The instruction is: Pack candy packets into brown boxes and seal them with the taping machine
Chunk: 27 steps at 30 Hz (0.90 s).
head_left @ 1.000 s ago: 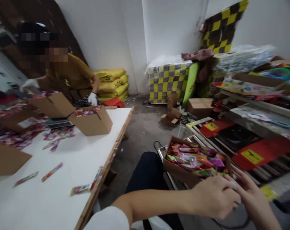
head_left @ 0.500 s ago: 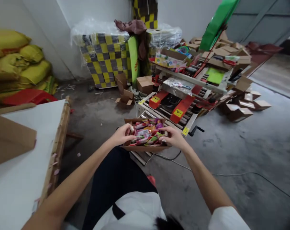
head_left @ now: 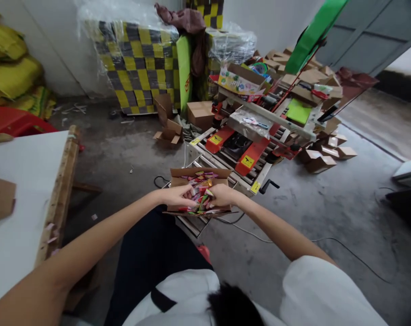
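An open cardboard box (head_left: 200,172) rests on the roller frame in front of my body, its long flaps raised. Inside lie several small, brightly coloured wrapped packets (head_left: 203,184), pink, red, orange and green. My left hand (head_left: 181,196) reaches over the box's left side, fingers curled round some packets. From the other side my right hand (head_left: 221,196) is bent down into the heap, closed on packets near the middle. Some of its fingertips are hidden among the wrappers. Only a narrow strip of packets shows between the two hands.
Beyond the box stands a box-sealing machine (head_left: 248,163) with orange side belts and a crank handle (head_left: 269,185). A white-topped table (head_left: 25,181) is at left. Checkered, plastic-wrapped stacks (head_left: 140,68) line the wall. A cable (head_left: 293,240) crosses the floor at right.
Both my hands have moved inward from the box's ends and closed on the packets. The packets are bunched toward the middle, and the view has turned slightly right.
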Each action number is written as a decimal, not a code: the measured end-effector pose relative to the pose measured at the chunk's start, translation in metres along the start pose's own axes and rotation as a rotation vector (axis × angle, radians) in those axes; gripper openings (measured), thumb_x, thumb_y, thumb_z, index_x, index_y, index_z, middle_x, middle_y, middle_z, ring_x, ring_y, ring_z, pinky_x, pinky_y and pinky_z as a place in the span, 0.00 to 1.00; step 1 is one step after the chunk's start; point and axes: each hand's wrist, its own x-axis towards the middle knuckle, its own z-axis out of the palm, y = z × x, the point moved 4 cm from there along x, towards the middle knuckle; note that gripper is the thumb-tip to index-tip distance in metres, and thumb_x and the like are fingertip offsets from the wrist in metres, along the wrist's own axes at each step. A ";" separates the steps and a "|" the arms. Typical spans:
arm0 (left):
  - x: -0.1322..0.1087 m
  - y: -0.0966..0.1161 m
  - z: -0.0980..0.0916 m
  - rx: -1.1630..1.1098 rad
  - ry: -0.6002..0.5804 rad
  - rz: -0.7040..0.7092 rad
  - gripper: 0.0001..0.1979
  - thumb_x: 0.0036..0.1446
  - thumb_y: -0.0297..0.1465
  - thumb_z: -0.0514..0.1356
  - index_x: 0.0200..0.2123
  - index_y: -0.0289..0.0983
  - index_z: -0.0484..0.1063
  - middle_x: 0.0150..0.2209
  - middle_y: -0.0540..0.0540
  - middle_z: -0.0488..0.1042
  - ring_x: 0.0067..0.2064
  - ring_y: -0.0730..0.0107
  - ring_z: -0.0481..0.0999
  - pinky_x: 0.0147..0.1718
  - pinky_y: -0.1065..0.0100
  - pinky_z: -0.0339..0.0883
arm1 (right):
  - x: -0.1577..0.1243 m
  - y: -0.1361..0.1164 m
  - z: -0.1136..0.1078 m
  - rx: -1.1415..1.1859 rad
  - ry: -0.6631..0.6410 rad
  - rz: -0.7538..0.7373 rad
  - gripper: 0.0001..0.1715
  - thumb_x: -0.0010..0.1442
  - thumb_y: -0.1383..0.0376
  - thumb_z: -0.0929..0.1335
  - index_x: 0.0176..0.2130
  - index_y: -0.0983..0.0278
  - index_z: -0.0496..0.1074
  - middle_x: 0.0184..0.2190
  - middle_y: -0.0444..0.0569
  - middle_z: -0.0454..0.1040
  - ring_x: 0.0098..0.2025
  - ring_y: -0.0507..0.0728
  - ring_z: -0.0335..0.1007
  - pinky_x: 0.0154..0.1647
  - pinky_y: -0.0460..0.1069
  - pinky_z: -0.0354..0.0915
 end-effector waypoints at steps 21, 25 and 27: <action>-0.010 -0.007 0.024 0.786 0.740 0.184 0.20 0.66 0.27 0.57 0.60 0.42 0.70 0.66 0.38 0.67 0.68 0.56 0.65 0.65 0.51 0.57 | -0.041 -0.014 0.026 0.112 0.700 -0.036 0.32 0.66 0.70 0.63 0.68 0.63 0.62 0.65 0.61 0.65 0.68 0.64 0.60 0.69 0.61 0.60; -0.002 -0.013 0.039 0.777 0.657 0.302 0.22 0.69 0.25 0.48 0.62 0.39 0.69 0.65 0.37 0.69 0.68 0.61 0.66 0.68 0.51 0.57 | -0.011 -0.021 0.016 -0.007 0.400 0.055 0.27 0.72 0.65 0.59 0.66 0.69 0.65 0.62 0.62 0.71 0.61 0.62 0.71 0.64 0.55 0.64; 0.000 -0.014 0.042 0.765 0.656 0.296 0.22 0.69 0.28 0.49 0.63 0.35 0.66 0.65 0.34 0.68 0.68 0.58 0.66 0.68 0.50 0.57 | 0.004 -0.016 0.007 -0.023 0.339 0.056 0.23 0.73 0.62 0.59 0.59 0.68 0.73 0.56 0.60 0.77 0.57 0.61 0.75 0.60 0.53 0.66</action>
